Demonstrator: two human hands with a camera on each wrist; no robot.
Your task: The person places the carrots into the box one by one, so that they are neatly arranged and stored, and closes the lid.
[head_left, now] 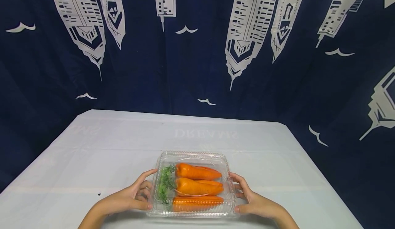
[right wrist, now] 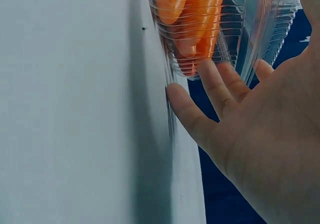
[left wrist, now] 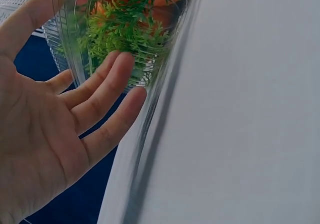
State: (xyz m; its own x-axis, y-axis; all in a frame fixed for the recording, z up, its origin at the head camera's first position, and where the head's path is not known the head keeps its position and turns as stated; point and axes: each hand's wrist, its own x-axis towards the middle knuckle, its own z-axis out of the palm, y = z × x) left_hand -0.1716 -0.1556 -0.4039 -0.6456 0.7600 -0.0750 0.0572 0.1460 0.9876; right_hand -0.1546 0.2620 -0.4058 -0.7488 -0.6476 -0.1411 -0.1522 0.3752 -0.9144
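A clear plastic clamshell container [head_left: 228, 201] stands near the front of the white table with its lid down. Inside lie several orange carrots [head_left: 199, 187], their feathery green tops [head_left: 165, 184] toward the left. My left hand [head_left: 131, 196] holds the container's left side, thumb at the near corner and index finger farther back. On the opposite side my right hand [head_left: 254, 201] grips it in much the same way. In both wrist views the fingertips of the left hand [left wrist: 65, 119] and right hand [right wrist: 250, 119] touch the ribbed walls.
The white table [head_left: 123, 146] carries faint printed lettering toward its far side. A small dark speck [head_left: 99, 194] lies left of the left hand. Behind the table hangs a dark blue curtain [head_left: 191, 68] with white building and bird prints.
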